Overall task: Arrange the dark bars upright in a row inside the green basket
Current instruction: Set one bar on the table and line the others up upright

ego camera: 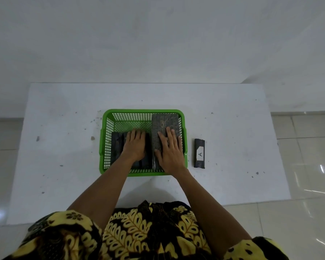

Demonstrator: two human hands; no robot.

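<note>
A green mesh basket (106,139) sits mid-table. Inside, on the left, several dark bars (116,147) stand on edge side by side; my left hand (135,145) rests on top of them, fingers together and curled over their tops. At the basket's right side a wider dark slab (163,124) leans against the right wall, and my right hand (170,152) lies flat on its face with fingers spread. One more dark bar (199,143) with a white label marked "A" lies flat on the table just right of the basket.
The white table (64,147) carries small dark specks and crumbs. Tiled floor shows to the left and right, a white wall behind. My patterned yellow-and-black clothing fills the bottom of the view.
</note>
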